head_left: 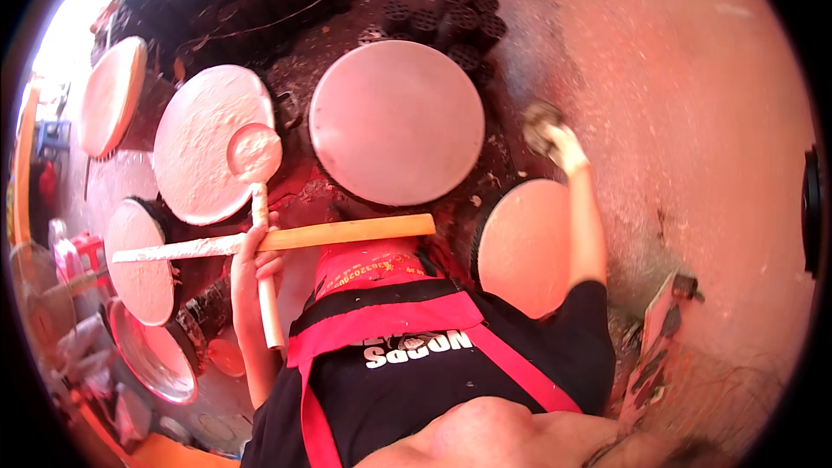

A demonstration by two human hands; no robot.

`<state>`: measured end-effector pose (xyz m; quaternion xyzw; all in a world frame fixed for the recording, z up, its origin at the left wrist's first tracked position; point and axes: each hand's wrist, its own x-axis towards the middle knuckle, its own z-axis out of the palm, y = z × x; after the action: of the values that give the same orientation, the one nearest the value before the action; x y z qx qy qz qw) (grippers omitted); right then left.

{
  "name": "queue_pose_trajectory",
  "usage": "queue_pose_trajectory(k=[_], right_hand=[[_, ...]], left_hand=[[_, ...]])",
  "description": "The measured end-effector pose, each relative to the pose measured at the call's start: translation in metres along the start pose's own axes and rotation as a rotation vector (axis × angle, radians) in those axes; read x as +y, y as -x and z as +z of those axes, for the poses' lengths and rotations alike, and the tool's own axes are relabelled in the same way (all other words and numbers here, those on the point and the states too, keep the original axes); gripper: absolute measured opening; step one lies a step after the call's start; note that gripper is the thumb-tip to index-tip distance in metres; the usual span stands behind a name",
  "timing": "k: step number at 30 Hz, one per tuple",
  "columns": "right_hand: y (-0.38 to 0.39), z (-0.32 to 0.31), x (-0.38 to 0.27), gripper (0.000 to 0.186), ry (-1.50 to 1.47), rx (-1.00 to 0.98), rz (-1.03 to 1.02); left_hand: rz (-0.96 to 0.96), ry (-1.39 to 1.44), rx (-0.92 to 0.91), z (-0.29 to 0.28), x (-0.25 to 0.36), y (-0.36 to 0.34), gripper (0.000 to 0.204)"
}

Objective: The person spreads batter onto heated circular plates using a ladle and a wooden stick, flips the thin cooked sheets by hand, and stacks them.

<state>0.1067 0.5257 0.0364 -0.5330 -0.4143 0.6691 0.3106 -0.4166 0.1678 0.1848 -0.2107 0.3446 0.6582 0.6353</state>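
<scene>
My left hand (258,250) is closed round two things at once. One is a ladle (267,299), its round bowl full of pale, thick batter. The other is a long flat wooden stick (355,231), smeared with batter along its left end and lying crosswise in my grip. The ladle's bowl is over a wide round vessel of batter (195,147). Far out to the right, my right hand (566,149) grips a fuzzy brownish wad (541,124); its exact kind is unclear. Between my hands and farther off sits a large round griddle (396,121) with a bare, smooth top.
Another round griddle (524,247) lies beneath my right arm. Several perforated coal briquettes (455,22) are stacked behind the large griddle. More round plates stand at left, among them a pale one (139,260). A board (654,338) leans at the lower right.
</scene>
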Motion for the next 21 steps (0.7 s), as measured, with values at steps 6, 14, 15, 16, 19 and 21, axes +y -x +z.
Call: queue_pose_trajectory(k=[6, 14, 15, 16, 19, 21], right_hand=[[-0.255, 0.284, -0.003, 0.068, 1.304, -0.41, -0.509], [-0.025, 0.446, 0.027, 0.029, 1.277, -1.168, -1.621], [-0.021, 0.436, 0.04, 0.03, 1.342, -1.448, -1.508], [-0.025, 0.44, 0.031, 0.029, 1.285, -1.408, -1.518], [-0.054, 0.47, -0.014, 0.021, 1.77, -0.723, -1.679], [-0.123, 0.437, -0.032, 0.043, 1.481, -0.582, -1.327]], left_hand=[[0.142, -0.141, 0.097, -0.02, 0.032, 0.004, 0.028], [0.228, -0.11, 0.121, -0.02, 0.066, 0.001, 0.029], [0.23, -0.108, 0.107, -0.02, 0.071, 0.0, 0.029], [0.241, -0.11, 0.121, -0.02, 0.075, -0.002, 0.029], [0.256, -0.132, 0.174, -0.017, 0.082, -0.003, 0.03], [0.241, -0.154, 0.182, -0.019, 0.089, -0.006, 0.029]])
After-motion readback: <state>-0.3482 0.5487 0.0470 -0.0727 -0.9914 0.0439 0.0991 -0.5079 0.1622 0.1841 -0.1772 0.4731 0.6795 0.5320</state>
